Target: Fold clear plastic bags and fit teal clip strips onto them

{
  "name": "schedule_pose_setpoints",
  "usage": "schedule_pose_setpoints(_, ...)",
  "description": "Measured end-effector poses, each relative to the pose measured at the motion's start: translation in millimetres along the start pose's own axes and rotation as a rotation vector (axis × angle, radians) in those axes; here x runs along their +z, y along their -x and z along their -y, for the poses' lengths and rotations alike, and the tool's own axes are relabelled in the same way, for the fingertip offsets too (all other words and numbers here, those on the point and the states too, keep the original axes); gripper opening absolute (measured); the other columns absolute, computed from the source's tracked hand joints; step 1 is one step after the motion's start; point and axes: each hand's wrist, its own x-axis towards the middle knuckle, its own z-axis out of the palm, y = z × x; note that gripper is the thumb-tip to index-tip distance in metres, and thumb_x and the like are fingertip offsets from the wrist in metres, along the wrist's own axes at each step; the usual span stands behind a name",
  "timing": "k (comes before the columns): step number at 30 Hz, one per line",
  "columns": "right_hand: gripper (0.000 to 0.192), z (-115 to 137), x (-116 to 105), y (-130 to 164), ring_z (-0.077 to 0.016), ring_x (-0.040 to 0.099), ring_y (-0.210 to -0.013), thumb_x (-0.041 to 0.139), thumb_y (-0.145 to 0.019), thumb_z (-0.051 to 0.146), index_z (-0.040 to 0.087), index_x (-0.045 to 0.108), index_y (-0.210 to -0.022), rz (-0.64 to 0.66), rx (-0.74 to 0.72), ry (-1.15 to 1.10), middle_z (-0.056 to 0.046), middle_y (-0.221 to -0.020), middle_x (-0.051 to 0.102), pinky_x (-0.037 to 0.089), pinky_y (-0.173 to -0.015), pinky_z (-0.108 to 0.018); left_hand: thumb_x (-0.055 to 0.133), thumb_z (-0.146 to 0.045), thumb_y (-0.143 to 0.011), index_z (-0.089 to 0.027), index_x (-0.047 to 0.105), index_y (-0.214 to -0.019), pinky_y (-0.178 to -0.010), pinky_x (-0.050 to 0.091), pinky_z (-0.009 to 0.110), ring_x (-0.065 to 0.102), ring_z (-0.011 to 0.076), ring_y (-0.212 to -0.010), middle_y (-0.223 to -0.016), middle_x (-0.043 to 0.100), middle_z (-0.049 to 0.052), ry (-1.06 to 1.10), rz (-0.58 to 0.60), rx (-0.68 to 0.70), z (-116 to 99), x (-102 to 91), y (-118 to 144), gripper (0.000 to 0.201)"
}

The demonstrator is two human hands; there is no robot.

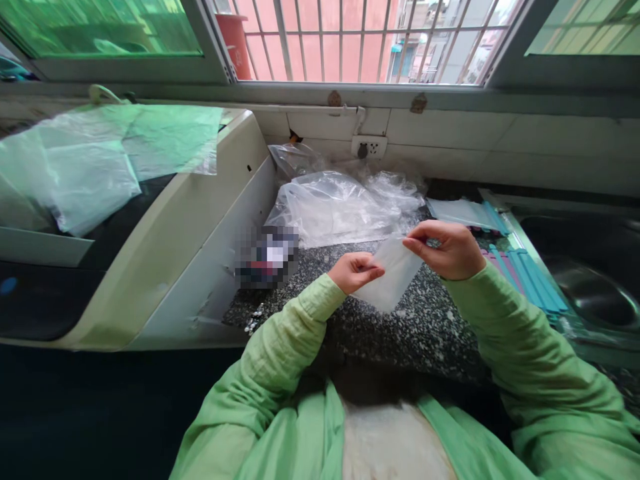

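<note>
Head view: I see my left hand (356, 271) and right hand (447, 250) pinching a small translucent plastic pouch (391, 274) by its upper corners, fingers closed on it, above the speckled granite counter (400, 327). I cannot tell whether the pouch holds anything. Behind it lies a heap of clear plastic bags (340, 207); to the right, flat pouches with blue strips (520, 267) beside a steel sink (590, 293). A white appliance (170, 233) stands left, and a barred window (350, 40) runs above.
</note>
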Motion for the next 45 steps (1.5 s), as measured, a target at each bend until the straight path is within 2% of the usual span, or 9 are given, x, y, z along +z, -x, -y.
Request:
schedule_pose_setpoints(3,0.016,-1.1,1.9,-0.2,-0.0095,0.047,-0.053,0.057,-0.077,0.029,0.02,0.057,-0.064,-0.023,0.007,0.009,0.0,-0.057,0.056,0.042,-0.051,-0.026,0.056,-0.055,-0.068,-0.013,0.056,-0.052,-0.049,0.033,0.023,0.04,0.0086,-0.052,-0.055,0.046,0.0,0.012,0.075,-0.014,-0.9,-0.8,0.0,0.045)
schedule_pose_setpoints(13,0.016,-1.5,0.4,-0.4,-0.0113,0.05,-0.055,0.06,-0.073,0.037,0.022,0.056,-0.069,0.081,0.058,-0.094,-0.001,-0.061,0.057,0.044,-0.053,-0.028,0.054,-0.051,-0.071,-0.014,0.05,-0.049,-0.05,0.032,0.024,0.038,0.009,-0.052,-0.053,0.041,-0.001,-0.044,0.077,0.035,0.9,0.2,0.1,0.043)
schedule_pose_setpoints(17,0.016,-1.7,1.5,0.0,-0.011,0.048,-0.054,0.057,-0.076,0.034,0.023,0.056,-0.066,0.083,0.046,-0.082,0.0,-0.059,0.056,0.043,-0.052,-0.028,0.053,-0.051,-0.072,-0.014,0.049,-0.051,-0.048,0.03,0.023,0.035,0.008,-0.051,-0.053,0.039,-0.002,-0.025,0.099,-0.005,-0.1,-0.1,0.9,0.042)
schedule_pose_setpoints(24,0.015,-5.4,-3.8,0.1,-0.0098,0.048,-0.053,0.057,-0.077,0.031,0.02,0.057,-0.066,0.021,0.003,-0.024,0.001,-0.058,0.056,0.042,-0.05,-0.026,0.054,-0.054,-0.069,-0.012,0.052,-0.056,-0.048,0.028,0.021,0.033,0.0065,-0.05,-0.053,0.038,-0.003,-0.047,0.089,-0.054,-1.0,-0.7,0.8,0.044)
schedule_pose_setpoints(28,0.013,-5.0,-8.5,-0.8,-0.0099,0.048,-0.052,0.058,-0.076,0.029,0.021,0.057,-0.065,-0.029,0.029,0.001,0.001,-0.058,0.056,0.042,-0.05,-0.026,0.049,-0.059,-0.071,-0.012,0.051,-0.054,-0.049,0.03,0.022,0.034,0.0067,-0.05,-0.053,0.038,-0.003,-0.039,0.083,-0.068,3.5,0.3,-0.8,0.049)
schedule_pose_setpoints(37,0.014,-6.5,-8.2,-1.7,-0.0102,0.049,-0.053,0.058,-0.076,0.029,0.021,0.057,-0.064,-0.044,0.04,0.041,0.001,-0.058,0.057,0.041,-0.051,-0.026,0.048,-0.062,-0.07,-0.013,0.048,-0.051,-0.05,0.03,0.021,0.035,0.0069,-0.051,-0.052,0.038,-0.002,-0.061,0.086,-0.091,6.7,1.0,-1.4,0.053)
schedule_pose_setpoints(41,0.015,-8.2,-8.4,-1.6,-0.0098,0.048,-0.052,0.058,-0.076,0.03,0.02,0.058,-0.064,-0.039,0.045,0.043,0.001,-0.058,0.056,0.041,-0.051,-0.025,0.048,-0.063,-0.068,-0.013,0.05,-0.055,-0.05,0.03,0.022,0.034,0.0068,-0.051,-0.053,0.038,-0.003,-0.02,0.103,-0.128,5.8,1.9,-1.2,0.052)
schedule_pose_setpoints(45,0.015,-10.2,-8.7,-2.3,-0.0092,0.046,-0.052,0.057,-0.076,0.029,0.019,0.058,-0.064,-0.04,0.036,0.056,0.001,-0.057,0.056,0.041,-0.051,-0.025,0.05,-0.063,-0.066,-0.012,0.052,-0.058,-0.05,0.029,0.022,0.034,0.0067,-0.051,-0.053,0.038,-0.003,-0.012,0.072,-0.148,5.8,2.5,-0.9,0.051)
